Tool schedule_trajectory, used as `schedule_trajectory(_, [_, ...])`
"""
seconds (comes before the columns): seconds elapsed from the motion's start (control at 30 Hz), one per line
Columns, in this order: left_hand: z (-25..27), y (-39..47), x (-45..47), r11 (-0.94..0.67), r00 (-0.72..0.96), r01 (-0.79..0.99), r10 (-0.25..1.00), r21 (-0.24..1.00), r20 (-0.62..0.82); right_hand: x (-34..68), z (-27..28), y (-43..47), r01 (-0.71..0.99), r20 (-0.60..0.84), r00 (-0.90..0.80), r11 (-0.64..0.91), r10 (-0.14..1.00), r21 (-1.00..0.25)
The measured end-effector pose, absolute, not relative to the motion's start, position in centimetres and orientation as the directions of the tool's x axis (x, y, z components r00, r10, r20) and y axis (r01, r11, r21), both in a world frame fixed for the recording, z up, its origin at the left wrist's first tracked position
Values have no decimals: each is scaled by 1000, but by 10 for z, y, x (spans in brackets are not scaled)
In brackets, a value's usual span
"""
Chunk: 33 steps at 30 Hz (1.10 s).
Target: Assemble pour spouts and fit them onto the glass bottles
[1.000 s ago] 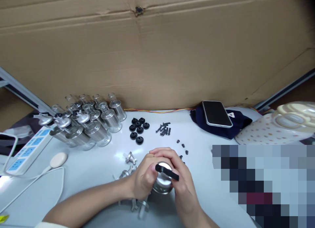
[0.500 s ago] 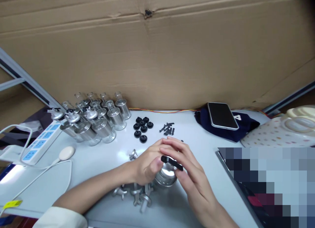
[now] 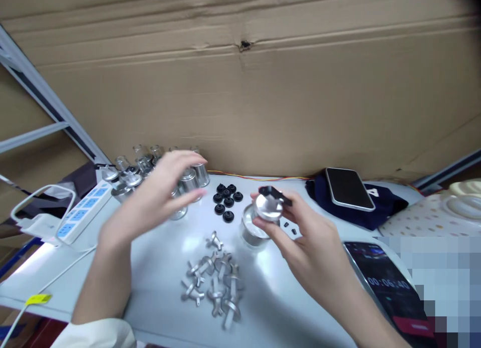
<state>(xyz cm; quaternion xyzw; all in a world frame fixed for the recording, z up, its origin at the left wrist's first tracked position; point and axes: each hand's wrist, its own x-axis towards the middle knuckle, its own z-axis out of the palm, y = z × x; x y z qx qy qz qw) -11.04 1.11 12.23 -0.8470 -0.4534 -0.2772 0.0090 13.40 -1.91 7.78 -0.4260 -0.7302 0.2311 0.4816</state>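
In the head view my right hand grips a glass bottle at its shiny metal cap, which carries a black lever. The bottle is tilted, its base away from me. My left hand is raised at the left, blurred, thumb and fingers apart with nothing between them. Behind it stand several glass bottles, partly covered. Several black stoppers lie between the hands. Loose metal caps with stems lie nearer me. Two small black pieces show beside the right hand.
A white power strip with cables lies left. At right, one phone rests on a dark blue cloth beside a dotted bag; another phone shows a timer. A cardboard wall closes the back.
My left hand has left the bottle and moved up and left towards the standing bottles. My right hand has carried the bottle upward, away from me. The view has shifted a little.
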Motion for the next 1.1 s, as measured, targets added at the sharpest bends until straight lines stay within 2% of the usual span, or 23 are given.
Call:
schedule_trajectory(0.07, [132, 11, -136, -422, 205, 873, 773, 245, 600, 119, 84, -6, 333, 529, -183, 558, 829, -760])
schedule_trajectory(0.13, [138, 13, -157, -265, 17, 923, 753, 280, 658, 101, 86, 9, 249, 523, -201, 559, 829, -791])
schedule_trajectory(0.23, [138, 19, -180, -147, -99, 949, 703, 280, 704, 72, 79, 34, 165, 480, -256, 527, 839, -834])
schedule_trajectory(0.33, [132, 31, -192, -127, -61, 965, 743, 230, 667, 47, 68, 58, 165, 442, -348, 518, 827, -839])
schedule_trajectory(0.6, [114, 60, -198, -95, 42, 989, 918, 117, 394, 12, 53, 95, 235, 408, -481, 562, 776, -793])
schedule_trajectory(0.83, [116, 54, -182, -24, -11, 993, 957, 115, 289, 21, 55, 98, 210, 386, -586, 594, 713, -777])
schedule_trajectory(1.1, [120, 55, -160, 148, -150, 989, 958, 24, 246, 21, 57, 136, 252, 449, -557, 658, 698, -709])
